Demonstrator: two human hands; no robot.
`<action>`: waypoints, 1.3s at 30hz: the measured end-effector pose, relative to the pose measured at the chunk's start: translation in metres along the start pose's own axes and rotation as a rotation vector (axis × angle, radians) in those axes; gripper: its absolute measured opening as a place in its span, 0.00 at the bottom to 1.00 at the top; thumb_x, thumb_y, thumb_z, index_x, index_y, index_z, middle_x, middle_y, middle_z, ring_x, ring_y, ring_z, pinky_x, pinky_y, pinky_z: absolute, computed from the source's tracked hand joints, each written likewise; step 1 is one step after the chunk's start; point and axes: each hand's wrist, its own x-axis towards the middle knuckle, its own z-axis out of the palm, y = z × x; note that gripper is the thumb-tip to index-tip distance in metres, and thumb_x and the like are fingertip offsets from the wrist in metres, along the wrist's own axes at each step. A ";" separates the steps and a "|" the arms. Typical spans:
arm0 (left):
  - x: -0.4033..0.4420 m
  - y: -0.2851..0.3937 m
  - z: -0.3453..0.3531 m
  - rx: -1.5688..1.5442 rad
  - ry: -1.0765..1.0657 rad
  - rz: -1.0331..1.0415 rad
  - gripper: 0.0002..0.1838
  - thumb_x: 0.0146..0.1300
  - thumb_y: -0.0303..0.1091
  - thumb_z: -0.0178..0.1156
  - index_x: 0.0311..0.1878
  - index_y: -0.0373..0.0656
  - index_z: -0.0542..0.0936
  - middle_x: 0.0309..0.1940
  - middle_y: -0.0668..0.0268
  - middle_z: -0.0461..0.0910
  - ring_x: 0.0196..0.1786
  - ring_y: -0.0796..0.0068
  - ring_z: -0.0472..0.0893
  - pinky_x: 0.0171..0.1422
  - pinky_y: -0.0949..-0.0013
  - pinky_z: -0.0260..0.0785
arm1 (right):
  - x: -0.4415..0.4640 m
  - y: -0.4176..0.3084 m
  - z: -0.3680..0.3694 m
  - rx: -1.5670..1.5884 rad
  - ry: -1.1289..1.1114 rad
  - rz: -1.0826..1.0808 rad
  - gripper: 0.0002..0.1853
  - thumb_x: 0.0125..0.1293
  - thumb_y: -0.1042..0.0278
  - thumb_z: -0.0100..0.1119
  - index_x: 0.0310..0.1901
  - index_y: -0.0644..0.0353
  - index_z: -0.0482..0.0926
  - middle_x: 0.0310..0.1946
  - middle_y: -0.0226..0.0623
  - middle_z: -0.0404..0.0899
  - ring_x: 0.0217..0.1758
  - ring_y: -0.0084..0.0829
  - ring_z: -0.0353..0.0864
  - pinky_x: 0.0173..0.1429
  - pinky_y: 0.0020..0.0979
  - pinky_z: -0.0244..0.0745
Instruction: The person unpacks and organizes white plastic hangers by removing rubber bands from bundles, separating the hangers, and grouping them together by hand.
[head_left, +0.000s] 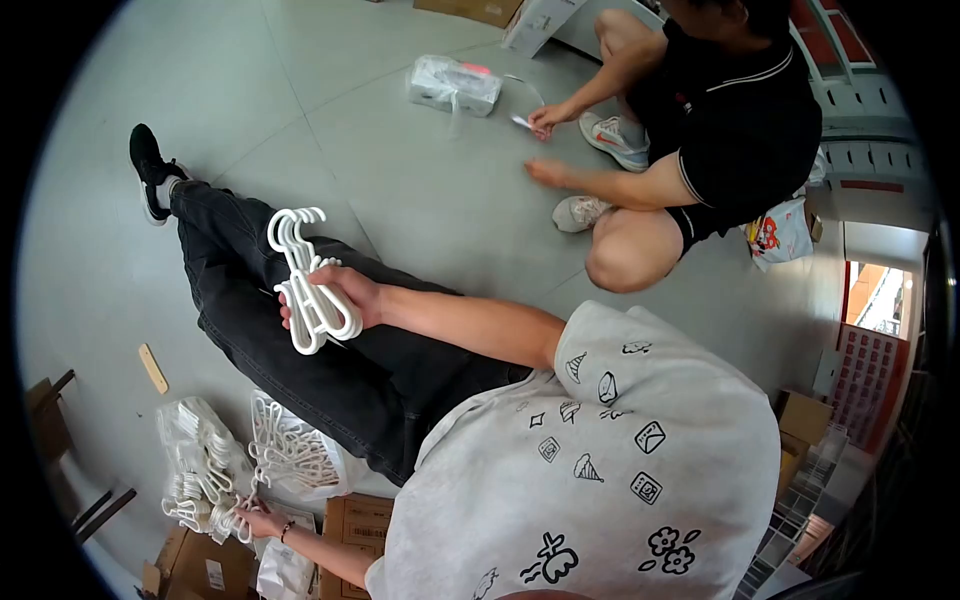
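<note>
My right hand [352, 293] is closed around a bundle of several white plastic clothes hangers [292, 240], held above my outstretched legs. Their hooks point up and away in the head view. At the lower left, my left hand [262, 522] has its fingers on a white hanger [246, 504] at the edge of a heap. That heap of white hangers [205, 460] lies partly in clear plastic wrap. Beside it, more loose hangers [292, 450] fill a white plastic bag [335, 480].
A co-worker [740, 130] crouches at upper right, a small white item [521, 121] at one hand. On the floor near them lies a plastic-wrapped pack [453, 84]. Cardboard boxes [205, 560] stand by my left arm, and a wooden strip [153, 368] lies farther left.
</note>
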 end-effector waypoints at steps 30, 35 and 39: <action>-0.118 0.169 -0.005 -1.540 -0.289 0.299 0.18 0.72 0.43 0.61 0.62 0.53 0.81 0.63 0.61 0.80 0.69 0.59 0.75 0.82 0.50 0.66 | -0.002 -0.003 -0.006 -0.068 -0.109 0.001 0.41 0.60 0.39 0.69 0.66 0.59 0.68 0.57 0.39 0.71 0.69 0.42 0.68 0.80 0.46 0.60; -0.111 0.161 0.002 -1.707 -0.266 0.233 0.22 0.72 0.41 0.61 0.66 0.46 0.77 0.64 0.55 0.78 0.70 0.59 0.75 0.83 0.52 0.65 | -0.001 -0.001 -0.002 -0.100 -0.022 0.022 0.40 0.57 0.44 0.71 0.65 0.60 0.69 0.56 0.39 0.71 0.67 0.41 0.69 0.79 0.45 0.61; -0.093 0.126 0.002 -1.994 -0.327 0.073 0.29 0.75 0.39 0.61 0.70 0.29 0.68 0.64 0.50 0.78 0.67 0.56 0.78 0.78 0.55 0.72 | -0.001 -0.001 -0.001 -0.056 -0.118 0.046 0.40 0.56 0.44 0.72 0.64 0.60 0.70 0.55 0.38 0.72 0.67 0.41 0.70 0.80 0.46 0.61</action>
